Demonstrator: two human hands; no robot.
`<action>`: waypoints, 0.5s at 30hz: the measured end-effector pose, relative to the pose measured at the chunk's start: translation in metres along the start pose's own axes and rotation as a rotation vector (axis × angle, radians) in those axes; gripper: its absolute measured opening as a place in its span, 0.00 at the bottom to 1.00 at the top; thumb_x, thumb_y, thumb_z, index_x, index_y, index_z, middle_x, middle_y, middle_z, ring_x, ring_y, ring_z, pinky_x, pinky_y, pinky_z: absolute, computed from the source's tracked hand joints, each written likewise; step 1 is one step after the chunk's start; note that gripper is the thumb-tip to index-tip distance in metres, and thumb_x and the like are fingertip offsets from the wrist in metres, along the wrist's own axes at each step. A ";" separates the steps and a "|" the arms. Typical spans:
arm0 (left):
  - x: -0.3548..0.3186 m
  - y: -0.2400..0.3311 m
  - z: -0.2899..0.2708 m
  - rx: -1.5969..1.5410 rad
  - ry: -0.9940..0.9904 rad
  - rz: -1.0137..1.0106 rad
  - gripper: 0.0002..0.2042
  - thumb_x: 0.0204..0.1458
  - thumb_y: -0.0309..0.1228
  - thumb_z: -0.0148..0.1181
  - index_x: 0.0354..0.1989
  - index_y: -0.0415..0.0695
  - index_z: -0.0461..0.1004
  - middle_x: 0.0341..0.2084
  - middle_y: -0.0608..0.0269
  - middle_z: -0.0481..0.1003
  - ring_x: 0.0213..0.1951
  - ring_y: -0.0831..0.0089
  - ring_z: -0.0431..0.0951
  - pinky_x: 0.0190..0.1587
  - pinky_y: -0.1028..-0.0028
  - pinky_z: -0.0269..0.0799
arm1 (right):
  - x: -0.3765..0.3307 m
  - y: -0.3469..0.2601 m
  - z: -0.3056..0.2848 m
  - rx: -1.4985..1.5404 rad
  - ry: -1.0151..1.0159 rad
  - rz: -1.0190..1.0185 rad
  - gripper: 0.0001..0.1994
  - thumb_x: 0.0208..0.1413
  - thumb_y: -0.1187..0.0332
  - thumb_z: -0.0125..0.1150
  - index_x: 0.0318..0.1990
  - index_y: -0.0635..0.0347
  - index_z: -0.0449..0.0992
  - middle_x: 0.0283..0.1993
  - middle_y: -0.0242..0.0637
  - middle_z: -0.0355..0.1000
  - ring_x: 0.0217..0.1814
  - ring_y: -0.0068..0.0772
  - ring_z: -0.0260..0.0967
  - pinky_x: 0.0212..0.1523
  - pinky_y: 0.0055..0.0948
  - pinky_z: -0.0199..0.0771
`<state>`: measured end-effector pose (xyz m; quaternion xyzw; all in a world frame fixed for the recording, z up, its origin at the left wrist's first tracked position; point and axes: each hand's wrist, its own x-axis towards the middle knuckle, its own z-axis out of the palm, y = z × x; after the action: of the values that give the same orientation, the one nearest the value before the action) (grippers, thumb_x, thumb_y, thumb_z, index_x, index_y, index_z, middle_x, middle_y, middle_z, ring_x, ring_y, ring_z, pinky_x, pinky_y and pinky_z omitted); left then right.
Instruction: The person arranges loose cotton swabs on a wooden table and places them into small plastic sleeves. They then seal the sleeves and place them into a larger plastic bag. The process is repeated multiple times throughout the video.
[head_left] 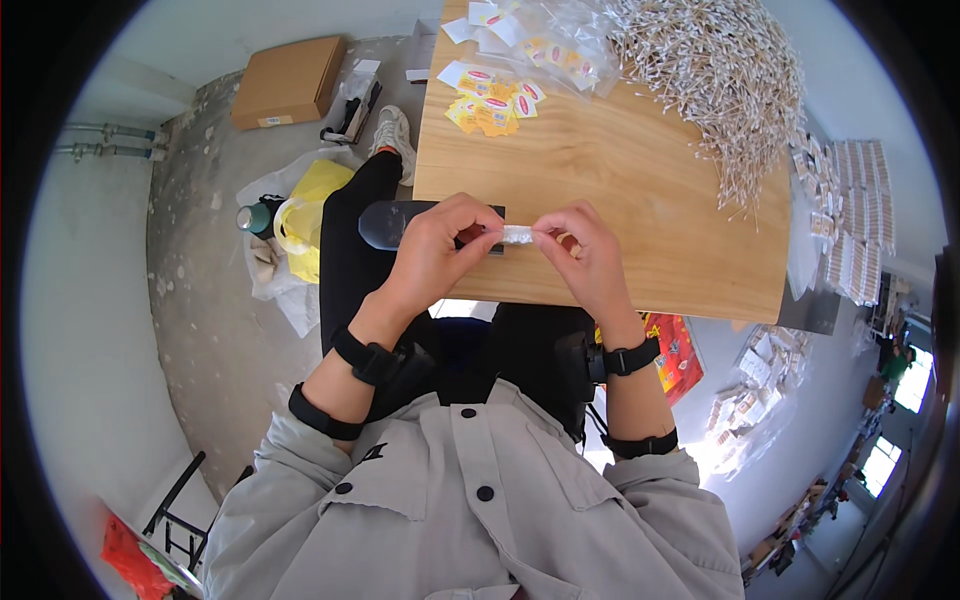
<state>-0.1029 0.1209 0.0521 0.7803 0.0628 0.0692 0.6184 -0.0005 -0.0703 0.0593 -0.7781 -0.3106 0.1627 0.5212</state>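
Observation:
Over the near left part of the wooden table (600, 175), I hold a small white bundle (517, 235) with a bumpy lower edge. My left hand (440, 245) pinches its left end between thumb and fingers. At the other end, my right hand (583, 250) grips it the same way. Fingertips cover both ends, and I cannot make out exactly what it is made of. Beneath my left hand lies a dark flat object (378, 226) with a rounded end jutting past the table's left edge.
Loose cotton swabs (710, 85) are heaped at the far right of the table. Yellow and white printed cards (490, 105) lie far left beside a clear plastic bag (575, 50). Swab packs (855, 210) are stacked on the right. A cardboard box (287, 82) and yellow bag (308, 215) rest on the floor.

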 end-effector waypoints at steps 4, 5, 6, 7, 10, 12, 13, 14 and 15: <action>0.001 0.005 0.000 0.091 -0.036 0.001 0.03 0.54 0.20 0.61 0.37 0.38 0.75 0.35 0.65 0.75 0.29 0.83 0.68 0.32 0.82 0.66 | -0.001 -0.004 0.001 -0.029 -0.013 0.020 0.04 0.53 0.75 0.65 0.37 0.59 0.78 0.33 0.32 0.69 0.31 0.25 0.68 0.26 0.22 0.63; 0.001 0.004 0.000 0.116 -0.039 0.028 0.03 0.55 0.20 0.61 0.36 0.38 0.74 0.35 0.66 0.74 0.29 0.83 0.67 0.32 0.82 0.65 | -0.001 -0.005 0.002 -0.029 -0.013 0.021 0.04 0.53 0.74 0.65 0.37 0.59 0.78 0.33 0.32 0.69 0.31 0.25 0.68 0.26 0.23 0.63; 0.002 0.004 0.001 0.140 -0.042 0.054 0.03 0.55 0.20 0.61 0.36 0.38 0.74 0.35 0.66 0.74 0.29 0.84 0.66 0.31 0.82 0.64 | -0.002 -0.005 0.001 -0.027 -0.026 0.022 0.04 0.53 0.74 0.65 0.37 0.59 0.78 0.33 0.32 0.69 0.32 0.25 0.68 0.26 0.23 0.64; 0.001 0.004 0.003 0.093 -0.042 -0.006 0.03 0.55 0.20 0.61 0.36 0.39 0.74 0.35 0.67 0.74 0.29 0.84 0.67 0.32 0.82 0.64 | -0.002 -0.005 0.000 -0.026 -0.038 0.024 0.04 0.53 0.74 0.65 0.37 0.59 0.78 0.33 0.33 0.69 0.32 0.25 0.68 0.27 0.23 0.64; -0.003 0.002 0.012 -0.035 -0.031 -0.129 0.04 0.55 0.20 0.61 0.35 0.40 0.73 0.35 0.68 0.73 0.31 0.85 0.67 0.33 0.83 0.64 | -0.004 -0.007 0.005 0.035 -0.033 0.022 0.04 0.54 0.75 0.65 0.36 0.60 0.78 0.35 0.34 0.69 0.33 0.26 0.68 0.30 0.24 0.67; -0.004 -0.005 0.019 -0.118 -0.011 -0.138 0.04 0.55 0.21 0.61 0.36 0.41 0.73 0.35 0.69 0.72 0.31 0.85 0.67 0.34 0.83 0.64 | -0.004 -0.007 0.009 0.080 -0.023 0.031 0.04 0.54 0.75 0.65 0.36 0.61 0.77 0.35 0.34 0.69 0.33 0.26 0.68 0.32 0.24 0.68; -0.005 -0.007 0.020 -0.109 -0.003 -0.105 0.04 0.55 0.21 0.61 0.37 0.41 0.73 0.35 0.69 0.72 0.31 0.85 0.67 0.34 0.82 0.65 | -0.004 -0.006 0.011 0.099 -0.019 0.041 0.04 0.54 0.75 0.65 0.36 0.61 0.77 0.36 0.35 0.69 0.33 0.26 0.68 0.33 0.24 0.68; -0.004 -0.006 0.020 -0.103 0.002 -0.074 0.05 0.55 0.21 0.61 0.38 0.41 0.73 0.35 0.69 0.72 0.32 0.85 0.68 0.34 0.82 0.65 | -0.005 -0.006 0.011 0.117 -0.014 0.054 0.04 0.54 0.75 0.65 0.36 0.61 0.77 0.36 0.35 0.69 0.34 0.26 0.68 0.34 0.24 0.69; -0.004 -0.006 0.020 -0.096 0.007 -0.043 0.05 0.56 0.21 0.61 0.39 0.41 0.73 0.34 0.70 0.72 0.32 0.86 0.68 0.34 0.82 0.65 | -0.006 -0.005 0.011 0.114 -0.009 0.053 0.04 0.54 0.75 0.65 0.36 0.61 0.77 0.36 0.35 0.69 0.34 0.26 0.68 0.34 0.24 0.69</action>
<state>-0.1031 0.1021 0.0421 0.7480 0.0784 0.0613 0.6562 -0.0129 -0.0645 0.0588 -0.7542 -0.2825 0.1972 0.5590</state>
